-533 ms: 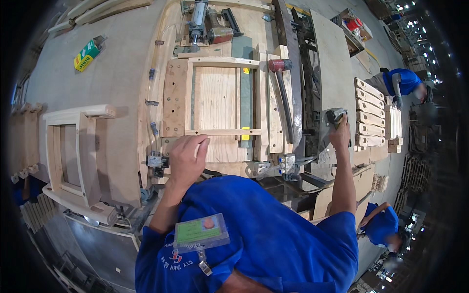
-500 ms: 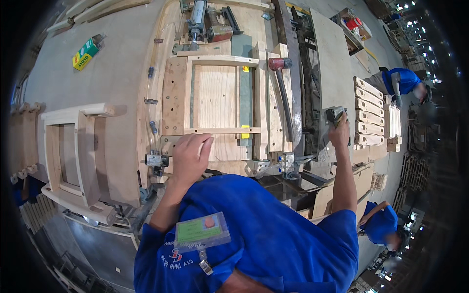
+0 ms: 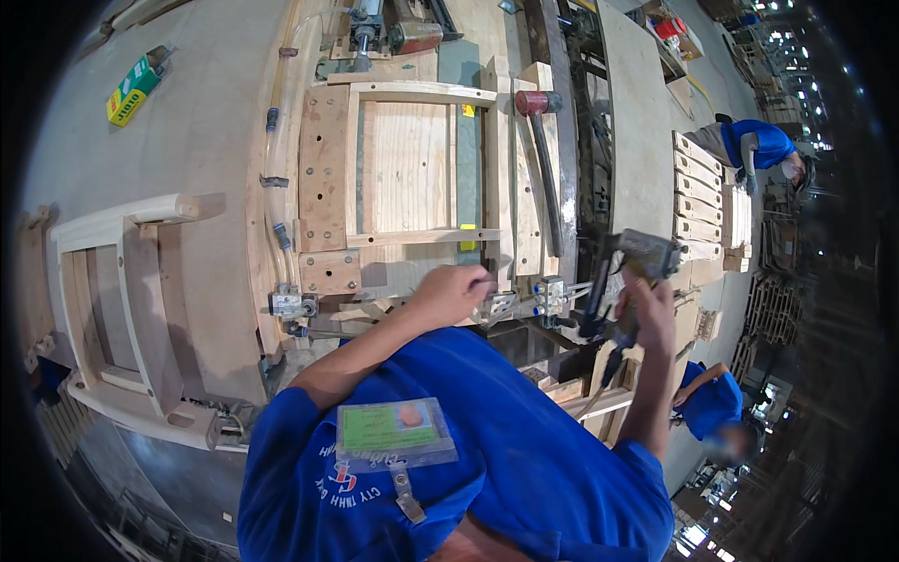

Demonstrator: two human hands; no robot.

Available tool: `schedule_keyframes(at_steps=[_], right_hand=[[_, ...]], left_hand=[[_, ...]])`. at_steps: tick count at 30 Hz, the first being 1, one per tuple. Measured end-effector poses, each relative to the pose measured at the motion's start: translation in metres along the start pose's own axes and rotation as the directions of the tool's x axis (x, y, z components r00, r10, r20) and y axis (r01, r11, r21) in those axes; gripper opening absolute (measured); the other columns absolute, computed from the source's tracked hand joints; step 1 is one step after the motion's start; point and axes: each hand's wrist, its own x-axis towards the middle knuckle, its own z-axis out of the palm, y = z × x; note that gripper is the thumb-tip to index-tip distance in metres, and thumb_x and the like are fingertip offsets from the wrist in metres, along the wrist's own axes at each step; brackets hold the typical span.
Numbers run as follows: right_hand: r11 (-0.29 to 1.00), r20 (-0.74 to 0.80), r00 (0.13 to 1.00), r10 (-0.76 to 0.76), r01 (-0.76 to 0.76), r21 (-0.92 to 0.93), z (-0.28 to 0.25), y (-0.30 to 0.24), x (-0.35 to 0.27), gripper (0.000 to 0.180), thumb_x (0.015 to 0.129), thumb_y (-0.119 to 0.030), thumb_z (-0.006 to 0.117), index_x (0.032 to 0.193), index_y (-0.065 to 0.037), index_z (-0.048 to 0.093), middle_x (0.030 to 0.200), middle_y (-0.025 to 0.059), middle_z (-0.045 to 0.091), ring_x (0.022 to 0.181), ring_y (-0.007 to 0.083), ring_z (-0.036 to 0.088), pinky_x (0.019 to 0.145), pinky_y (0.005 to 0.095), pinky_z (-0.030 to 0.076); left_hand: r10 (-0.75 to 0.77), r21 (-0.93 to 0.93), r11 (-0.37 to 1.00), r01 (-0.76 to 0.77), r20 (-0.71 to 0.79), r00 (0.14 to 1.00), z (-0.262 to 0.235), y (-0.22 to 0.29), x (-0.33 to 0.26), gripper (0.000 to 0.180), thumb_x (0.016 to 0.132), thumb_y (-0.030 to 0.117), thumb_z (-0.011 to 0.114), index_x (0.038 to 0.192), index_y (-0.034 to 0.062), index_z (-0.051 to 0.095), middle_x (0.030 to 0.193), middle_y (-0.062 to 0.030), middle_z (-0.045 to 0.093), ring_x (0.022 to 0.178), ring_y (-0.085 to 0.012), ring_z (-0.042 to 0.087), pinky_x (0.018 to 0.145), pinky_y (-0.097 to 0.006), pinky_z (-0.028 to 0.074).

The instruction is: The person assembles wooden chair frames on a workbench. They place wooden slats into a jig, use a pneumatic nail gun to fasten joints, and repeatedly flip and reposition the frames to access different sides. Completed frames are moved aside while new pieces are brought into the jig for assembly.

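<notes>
1. And there's the nail gun [image 3: 646, 251], off the tabletop at three o'clock, the right grip [image 3: 653, 314] wrapped firmly round its handle.
2. Looks weighty, hard and stiff, this one; the handle seems the place to hold it.
3. Wooden frame [image 3: 421, 238] at twelve o'clock: rigid, probably light, best taken by its side rails.
4. Left grip [image 3: 457, 295] near its five o'clock corner, fingers curled; whether they hold anything cannot be told.
</notes>
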Motion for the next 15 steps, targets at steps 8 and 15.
schedule_keyframes(at_steps=[8, 15], right_hand=[[0.997, 0.111, 0.993, -0.028, 0.020, 0.068, 0.145, 0.040, 0.008, 0.025, 0.104, -0.017, 0.071, 0.119, 0.001, 0.063, 0.071, 0.0019, 0.063, 0.051, 0.0084, 0.055, 0.044, 0.0287, 0.043], [0.983, 0.103, 0.993, 0.054, -0.035, -0.179, 0.160, 0.046, 0.018, 0.025, 0.103, -0.016, 0.070, 0.117, 0.003, 0.063, 0.077, 0.0054, 0.067, 0.056, 0.0097, 0.060, 0.047, 0.0303, 0.046]], left_hand=[[-0.226, -0.193, 0.936, 0.294, 0.311, 0.923, 0.045, -0.005, 0.053, 0.046, 0.107, 0.045, 0.066, 0.110, 0.0002, 0.074, 0.082, -0.0121, 0.071, 0.079, -0.0213, 0.069, 0.073, -0.041, 0.053], [-0.241, -0.268, 0.919, 0.288, 0.194, 0.951, 0.051, -0.025, 0.052, 0.050, 0.104, 0.043, 0.071, 0.123, -0.0034, 0.069, 0.092, -0.0185, 0.075, 0.080, -0.0249, 0.071, 0.070, -0.042, 0.054]])
